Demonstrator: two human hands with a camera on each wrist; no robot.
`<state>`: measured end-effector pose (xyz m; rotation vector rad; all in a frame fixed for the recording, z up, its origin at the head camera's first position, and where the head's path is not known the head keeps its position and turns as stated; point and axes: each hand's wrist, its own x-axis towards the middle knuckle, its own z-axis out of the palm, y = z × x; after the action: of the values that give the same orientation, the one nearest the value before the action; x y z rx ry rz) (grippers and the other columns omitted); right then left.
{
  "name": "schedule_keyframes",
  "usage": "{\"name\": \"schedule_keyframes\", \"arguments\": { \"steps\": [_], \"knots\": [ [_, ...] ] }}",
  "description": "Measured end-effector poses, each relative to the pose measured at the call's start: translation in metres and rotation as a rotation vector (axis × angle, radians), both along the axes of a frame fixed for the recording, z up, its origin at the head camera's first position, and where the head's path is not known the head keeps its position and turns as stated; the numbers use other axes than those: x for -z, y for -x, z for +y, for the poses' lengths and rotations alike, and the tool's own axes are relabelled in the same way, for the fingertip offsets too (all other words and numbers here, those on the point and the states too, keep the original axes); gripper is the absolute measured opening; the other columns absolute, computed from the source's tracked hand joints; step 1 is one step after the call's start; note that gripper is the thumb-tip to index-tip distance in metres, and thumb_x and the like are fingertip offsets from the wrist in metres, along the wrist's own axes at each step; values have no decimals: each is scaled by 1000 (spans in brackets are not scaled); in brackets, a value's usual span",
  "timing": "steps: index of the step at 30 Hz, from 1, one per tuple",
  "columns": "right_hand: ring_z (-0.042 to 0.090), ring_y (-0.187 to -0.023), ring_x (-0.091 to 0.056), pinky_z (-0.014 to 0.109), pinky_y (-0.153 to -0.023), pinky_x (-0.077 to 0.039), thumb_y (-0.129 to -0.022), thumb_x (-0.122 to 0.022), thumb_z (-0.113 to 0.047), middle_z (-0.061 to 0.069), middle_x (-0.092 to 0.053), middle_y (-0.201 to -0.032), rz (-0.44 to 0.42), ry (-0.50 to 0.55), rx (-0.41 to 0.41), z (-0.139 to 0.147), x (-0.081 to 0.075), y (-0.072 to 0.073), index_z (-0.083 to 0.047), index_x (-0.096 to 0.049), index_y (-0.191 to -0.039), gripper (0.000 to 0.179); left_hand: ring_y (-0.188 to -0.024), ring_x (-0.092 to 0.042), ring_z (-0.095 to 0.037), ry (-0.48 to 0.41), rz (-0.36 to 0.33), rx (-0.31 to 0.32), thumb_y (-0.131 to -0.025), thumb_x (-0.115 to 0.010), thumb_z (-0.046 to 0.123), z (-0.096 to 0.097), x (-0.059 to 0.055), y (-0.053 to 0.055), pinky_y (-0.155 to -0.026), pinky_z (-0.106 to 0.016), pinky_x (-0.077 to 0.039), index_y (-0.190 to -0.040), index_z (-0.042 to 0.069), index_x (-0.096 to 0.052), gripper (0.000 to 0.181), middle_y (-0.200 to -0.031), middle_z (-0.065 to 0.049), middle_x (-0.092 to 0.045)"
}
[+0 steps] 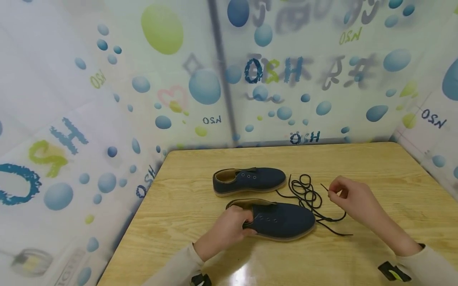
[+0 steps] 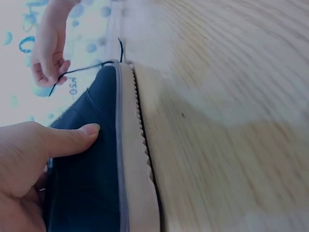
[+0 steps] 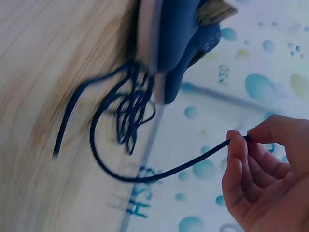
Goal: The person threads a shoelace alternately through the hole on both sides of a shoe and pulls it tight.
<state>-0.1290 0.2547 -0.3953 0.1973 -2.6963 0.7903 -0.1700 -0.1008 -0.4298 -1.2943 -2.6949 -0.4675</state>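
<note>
My left hand (image 1: 229, 226) grips the near dark blue shoe (image 1: 286, 220) at its opening, fingers inside and thumb along the outer side; in the left wrist view the thumb (image 2: 79, 140) presses on the shoe's side. Between thumb and forefinger, my right hand (image 1: 354, 196) pinches a black shoelace (image 3: 193, 160) near its end, raised off the table to the right of the toe. The lace sags from the fingers toward a loose tangle of laces (image 1: 309, 192). No lace shows in the near shoe's eyelets.
A second dark blue shoe (image 1: 261, 178) stands just behind the first, its eyelets unlaced and toe also to the right. Both are on a wooden table (image 1: 179, 190). A patterned curtain (image 1: 200, 131) rises at the table's back and left.
</note>
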Motion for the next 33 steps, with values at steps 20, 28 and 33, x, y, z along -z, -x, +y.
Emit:
{"name": "schedule_keyframes", "arguments": {
  "steps": [20,28,33],
  "knots": [
    [-7,-71,-60,17,-61,-51,-83,-78,-10,-11,-71,-85,-31,72,-253,-92,14,-32,-20,-74,-91,13,-81,-60,1,-59,-279,-81,-92,-70,40,40,-19,1,-74,-18,-50,-115,21,-69,30,-100,7,-72],
    [-8,-58,-47,15,-54,-41,-77,-83,-14,-15,-62,-67,5,-124,-65,-106,24,-28,-24,-70,-76,16,-93,-68,-3,-84,-291,-5,-91,-72,31,50,-15,7,-83,-19,-53,-114,18,-72,26,-113,3,-75],
    [-6,-55,-41,16,-51,-36,-76,-83,-14,-15,-55,-63,9,-161,-41,-110,24,-27,-23,-67,-73,18,-106,-69,-8,-95,-323,-15,-91,-72,26,52,-15,8,-90,-22,-54,-112,17,-72,22,-114,3,-74]
  ]
}}
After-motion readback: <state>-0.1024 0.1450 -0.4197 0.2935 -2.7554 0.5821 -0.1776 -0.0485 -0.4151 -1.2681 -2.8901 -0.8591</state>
